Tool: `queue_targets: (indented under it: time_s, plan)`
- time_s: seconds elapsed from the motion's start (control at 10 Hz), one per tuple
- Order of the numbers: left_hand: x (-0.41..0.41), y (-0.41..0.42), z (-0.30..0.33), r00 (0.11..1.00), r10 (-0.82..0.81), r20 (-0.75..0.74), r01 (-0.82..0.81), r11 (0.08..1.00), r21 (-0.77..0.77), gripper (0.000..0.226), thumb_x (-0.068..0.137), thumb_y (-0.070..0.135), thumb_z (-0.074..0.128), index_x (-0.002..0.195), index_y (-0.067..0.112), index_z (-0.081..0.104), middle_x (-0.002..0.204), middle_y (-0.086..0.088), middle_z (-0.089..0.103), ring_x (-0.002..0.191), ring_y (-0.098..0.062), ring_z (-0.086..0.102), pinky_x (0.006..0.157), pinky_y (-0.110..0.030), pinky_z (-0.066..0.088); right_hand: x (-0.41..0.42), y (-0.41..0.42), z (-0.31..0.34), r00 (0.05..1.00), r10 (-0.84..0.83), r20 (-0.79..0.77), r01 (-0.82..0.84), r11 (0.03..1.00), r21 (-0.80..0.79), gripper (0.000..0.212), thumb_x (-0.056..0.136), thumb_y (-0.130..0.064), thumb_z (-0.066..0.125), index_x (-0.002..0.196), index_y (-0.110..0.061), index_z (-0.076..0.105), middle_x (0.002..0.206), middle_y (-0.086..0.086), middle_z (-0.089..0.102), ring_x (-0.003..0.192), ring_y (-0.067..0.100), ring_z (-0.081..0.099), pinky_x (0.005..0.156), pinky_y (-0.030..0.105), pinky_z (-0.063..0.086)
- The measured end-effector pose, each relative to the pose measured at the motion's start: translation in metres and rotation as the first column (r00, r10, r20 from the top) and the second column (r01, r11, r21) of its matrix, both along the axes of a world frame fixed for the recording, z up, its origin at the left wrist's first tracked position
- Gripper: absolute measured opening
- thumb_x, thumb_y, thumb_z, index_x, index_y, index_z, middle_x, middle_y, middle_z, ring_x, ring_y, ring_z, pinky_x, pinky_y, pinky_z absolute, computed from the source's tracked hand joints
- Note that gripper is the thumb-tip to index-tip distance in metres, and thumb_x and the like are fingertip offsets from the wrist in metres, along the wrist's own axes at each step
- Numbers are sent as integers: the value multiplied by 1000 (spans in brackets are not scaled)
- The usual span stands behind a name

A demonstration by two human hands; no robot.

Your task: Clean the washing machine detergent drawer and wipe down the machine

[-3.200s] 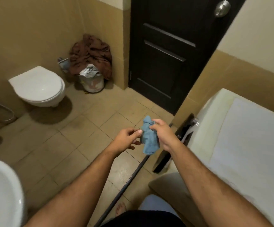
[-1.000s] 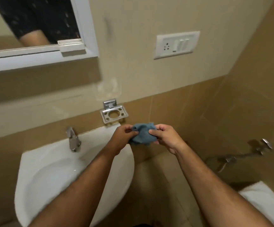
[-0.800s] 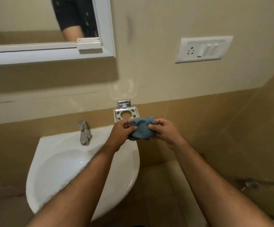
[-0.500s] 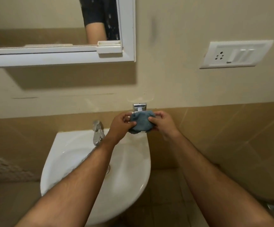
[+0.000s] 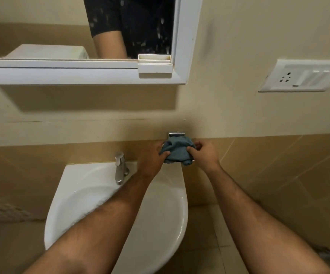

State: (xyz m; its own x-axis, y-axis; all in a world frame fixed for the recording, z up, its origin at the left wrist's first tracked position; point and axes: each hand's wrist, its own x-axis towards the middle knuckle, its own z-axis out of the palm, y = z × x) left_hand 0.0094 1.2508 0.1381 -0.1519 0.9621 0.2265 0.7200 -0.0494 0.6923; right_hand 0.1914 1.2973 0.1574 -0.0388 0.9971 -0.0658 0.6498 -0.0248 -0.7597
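Two bare forearms reach forward from the bottom edge of the view, the left one crossing over the bowl of a white sink [image 5: 77, 196] and the right one passing just off the sink's right rim. Past the sink's back right corner the two hands meet on a bunched blue cloth [image 5: 177, 151], held up in the air close to the wall. The left hand [image 5: 150, 157] grips the cloth's left side, its thumb pressed onto the fabric and its fingers curled behind it. The right hand [image 5: 204, 153] pinches the cloth's right side between thumb and curled fingers. The cloth hangs crumpled between them, a fold drooping below the right thumb. A chrome tap [image 5: 120, 168] stands upright at the back edge of the sink, left of the left hand. Directly behind the cloth a chrome holder [image 5: 177, 133] is fixed to the wall, only its top showing above the fabric. Higher on the wall to the right is a white switch and socket plate [image 5: 302, 76]. At the upper left hangs a white-framed mirror [image 5: 185, 40] with a small white tray [image 5: 154, 65] at its lower right corner; the glass reflects a person's dark short sleeve and arm.
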Motion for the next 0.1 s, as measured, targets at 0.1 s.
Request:
queue_targets:
  time_s: [0.1]
  plan:
    - [-1, -1, -3, 996, 53, 68, -51, 998, -33, 40, 88, 35, 64, 125, 17, 63, 115, -4, 68, 103, -20, 63, 87, -34, 51, 0, 1, -4, 998, -41, -47, 42, 999, 33, 35, 85, -37, 70, 113, -18, 63, 100, -3, 67, 86, 12, 64, 74, 36, 59]
